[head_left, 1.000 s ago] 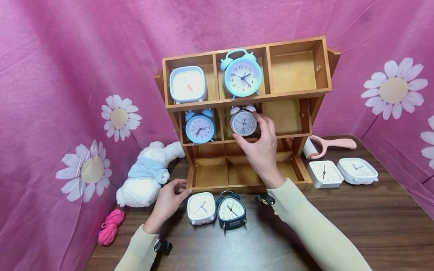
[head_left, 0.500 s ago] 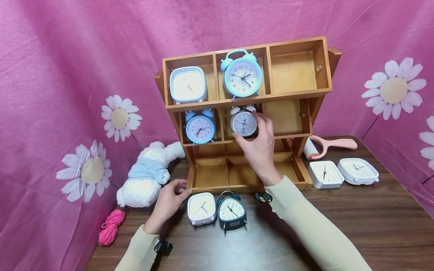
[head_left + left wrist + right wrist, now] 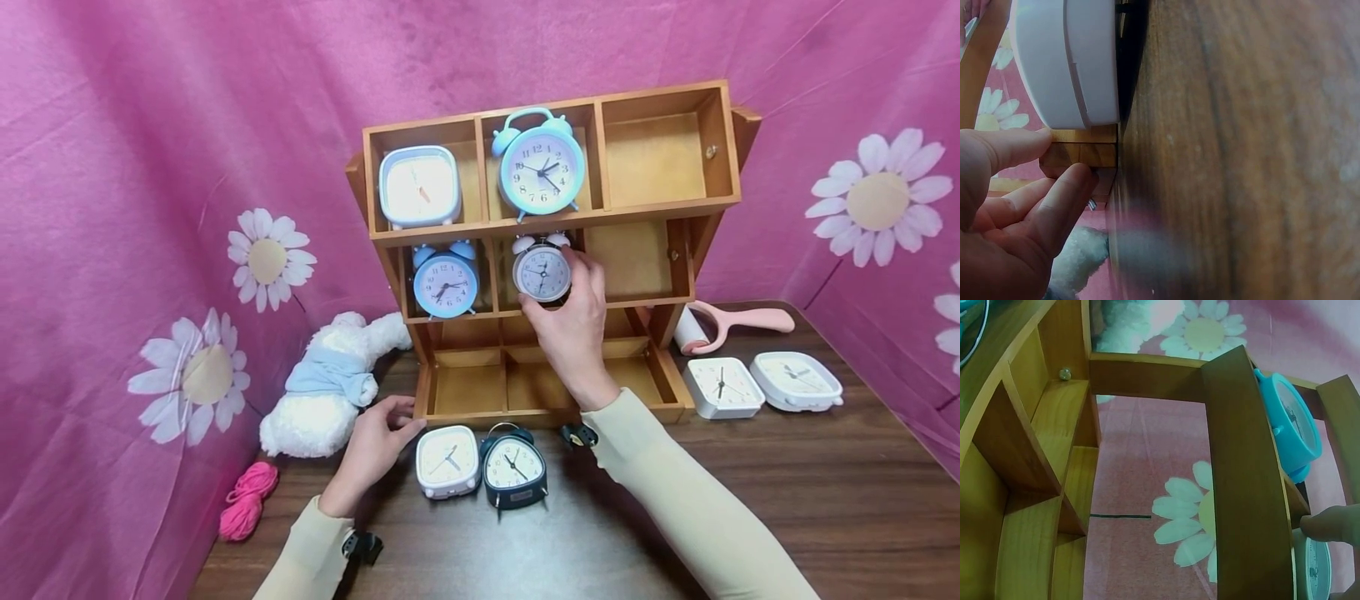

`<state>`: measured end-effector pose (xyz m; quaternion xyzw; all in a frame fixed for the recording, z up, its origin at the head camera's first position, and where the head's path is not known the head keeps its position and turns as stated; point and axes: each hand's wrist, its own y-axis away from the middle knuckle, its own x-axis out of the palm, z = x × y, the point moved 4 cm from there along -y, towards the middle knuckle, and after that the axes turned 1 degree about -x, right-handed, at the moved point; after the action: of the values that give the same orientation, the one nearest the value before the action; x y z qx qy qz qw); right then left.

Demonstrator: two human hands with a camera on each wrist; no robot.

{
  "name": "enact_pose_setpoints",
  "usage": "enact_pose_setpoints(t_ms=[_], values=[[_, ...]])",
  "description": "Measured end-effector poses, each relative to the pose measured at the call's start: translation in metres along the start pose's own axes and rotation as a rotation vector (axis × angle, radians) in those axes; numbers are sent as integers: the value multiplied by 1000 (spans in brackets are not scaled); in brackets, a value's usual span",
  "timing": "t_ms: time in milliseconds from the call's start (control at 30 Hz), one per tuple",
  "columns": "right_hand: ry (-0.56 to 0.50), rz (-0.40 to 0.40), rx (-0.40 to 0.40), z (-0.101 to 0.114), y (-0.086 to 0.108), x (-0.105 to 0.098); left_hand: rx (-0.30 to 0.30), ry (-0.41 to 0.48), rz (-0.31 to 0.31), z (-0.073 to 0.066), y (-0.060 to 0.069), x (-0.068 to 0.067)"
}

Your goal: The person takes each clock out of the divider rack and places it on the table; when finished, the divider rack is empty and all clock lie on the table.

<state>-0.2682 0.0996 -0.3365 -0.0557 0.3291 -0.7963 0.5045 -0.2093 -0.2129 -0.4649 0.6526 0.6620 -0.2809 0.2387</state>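
"White twin-bell clock (image 3: 543,272): has it moved?"
"Hardly. It's in the second row's centre compartment (image 3: 502,268), the right hand (image 3: 570,333) still pinching it, so it isn't released yet."
"And the left hand (image 3: 372,443)?"
"Still gripping the bottom corner of the wooden rack (image 3: 652,158)."

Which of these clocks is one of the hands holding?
The pale, white-belled round clock on the wooden shelf, second row down, middle spot: the right hand pinches it, while the left hand grips the shelf itself.
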Motion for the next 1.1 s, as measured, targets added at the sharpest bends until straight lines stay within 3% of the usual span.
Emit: enact_pose_setpoints(t_ms=[400,1100], values=[[40,20,18,0,0,4,-12,-11,2,0,-1,-1],[66,53,-58,9,-5,-6,-22,-2,7,0,-1,0]])
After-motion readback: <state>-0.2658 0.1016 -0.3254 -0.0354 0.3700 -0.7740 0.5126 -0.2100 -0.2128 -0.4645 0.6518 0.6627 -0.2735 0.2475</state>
